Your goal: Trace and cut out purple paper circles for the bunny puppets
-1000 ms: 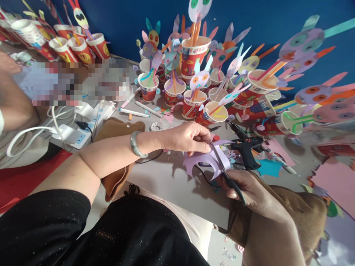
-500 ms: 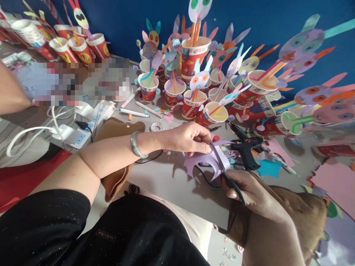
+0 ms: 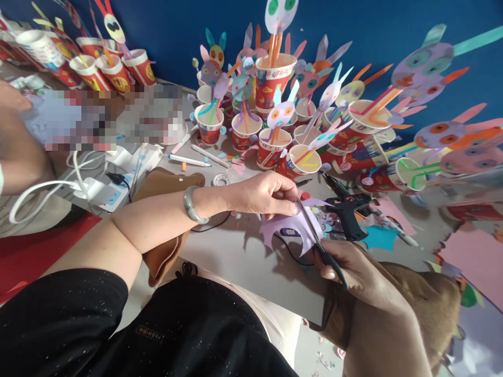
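Note:
My left hand, with a jade-coloured bangle on its wrist, pinches a piece of purple paper with curved cut-outs along its lower edge. A pair of scissors is in my right hand, its fingers wrapped round the dark handles. The blades lie against the paper, with their tips close to my left fingertips. Whether the blades are parted is hard to make out. Just right of the paper lies a black hot glue gun.
Paper cups with paper animal figures crowd the table's back along a blue wall. A power strip with white cables lies left, near another person's arm. Markers, a tape roll and pink paper lie around.
At the left edge the other person's arm has shifted, and a hand now shows there. My hands, the scissors and the purple paper have hardly moved.

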Action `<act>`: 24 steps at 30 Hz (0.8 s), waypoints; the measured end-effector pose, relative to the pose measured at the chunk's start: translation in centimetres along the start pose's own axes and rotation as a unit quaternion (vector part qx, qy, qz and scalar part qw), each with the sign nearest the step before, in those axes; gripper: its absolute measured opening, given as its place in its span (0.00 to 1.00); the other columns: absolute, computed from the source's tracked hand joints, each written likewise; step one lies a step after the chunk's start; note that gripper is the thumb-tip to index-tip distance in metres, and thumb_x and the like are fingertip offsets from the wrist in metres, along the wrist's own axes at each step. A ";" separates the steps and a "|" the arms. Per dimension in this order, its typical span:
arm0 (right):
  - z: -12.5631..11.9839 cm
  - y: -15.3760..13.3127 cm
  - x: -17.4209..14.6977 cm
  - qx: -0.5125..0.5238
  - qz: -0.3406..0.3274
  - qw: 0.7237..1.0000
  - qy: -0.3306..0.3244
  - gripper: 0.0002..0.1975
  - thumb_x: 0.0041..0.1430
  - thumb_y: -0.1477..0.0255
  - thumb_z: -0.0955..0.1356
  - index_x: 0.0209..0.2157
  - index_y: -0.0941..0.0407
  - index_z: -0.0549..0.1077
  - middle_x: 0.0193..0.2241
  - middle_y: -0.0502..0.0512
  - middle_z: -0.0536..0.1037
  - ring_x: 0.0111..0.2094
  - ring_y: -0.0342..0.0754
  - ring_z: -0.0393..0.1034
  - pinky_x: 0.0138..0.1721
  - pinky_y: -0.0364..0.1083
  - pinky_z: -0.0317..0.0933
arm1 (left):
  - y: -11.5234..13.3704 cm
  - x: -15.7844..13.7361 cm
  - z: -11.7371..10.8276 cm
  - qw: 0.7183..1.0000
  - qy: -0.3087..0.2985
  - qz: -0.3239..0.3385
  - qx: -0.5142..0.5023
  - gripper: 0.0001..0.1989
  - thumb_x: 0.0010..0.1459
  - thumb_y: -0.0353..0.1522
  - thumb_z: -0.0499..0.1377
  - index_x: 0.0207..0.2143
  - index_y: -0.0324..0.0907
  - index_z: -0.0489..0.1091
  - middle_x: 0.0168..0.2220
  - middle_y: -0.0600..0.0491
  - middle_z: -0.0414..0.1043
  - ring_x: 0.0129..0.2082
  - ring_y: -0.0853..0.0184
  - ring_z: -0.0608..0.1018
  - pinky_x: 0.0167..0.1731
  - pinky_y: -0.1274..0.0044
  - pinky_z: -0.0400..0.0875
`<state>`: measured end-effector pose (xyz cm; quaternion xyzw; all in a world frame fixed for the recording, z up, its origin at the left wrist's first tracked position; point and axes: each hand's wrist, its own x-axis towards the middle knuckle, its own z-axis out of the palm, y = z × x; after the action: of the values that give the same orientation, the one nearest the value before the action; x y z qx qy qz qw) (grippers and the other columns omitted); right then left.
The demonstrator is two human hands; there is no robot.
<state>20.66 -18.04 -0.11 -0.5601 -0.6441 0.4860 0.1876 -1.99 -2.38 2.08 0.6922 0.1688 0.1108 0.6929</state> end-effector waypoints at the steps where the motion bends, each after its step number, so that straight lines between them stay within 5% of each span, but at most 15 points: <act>1: 0.0 0.0 0.0 0.000 -0.001 1.000 0.002 0.36 0.49 0.35 0.64 0.21 0.57 0.66 0.20 0.49 0.63 0.23 0.42 0.54 0.23 0.43 0.49 | 0.0 0.0 0.0 1.000 0.000 0.001 0.002 0.09 0.57 0.32 0.62 0.27 0.37 0.67 0.22 0.59 0.65 0.19 0.78 0.69 0.18 0.85 0.61; 24: 0.0 0.1 -0.1 -0.011 -0.015 1.000 0.007 0.36 0.52 0.36 0.63 0.22 0.58 0.67 0.20 0.48 0.63 0.23 0.42 0.54 0.23 0.42 0.50 | 0.6 0.1 0.0 1.000 0.007 0.006 -0.014 0.07 0.54 0.27 0.61 0.26 0.38 0.65 0.20 0.61 0.64 0.18 0.78 0.69 0.18 0.84 0.60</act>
<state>20.72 -18.12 -0.18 -0.5558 -0.6566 0.4721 0.1926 -1.87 -2.31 2.65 0.6824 0.1675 0.1224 0.7009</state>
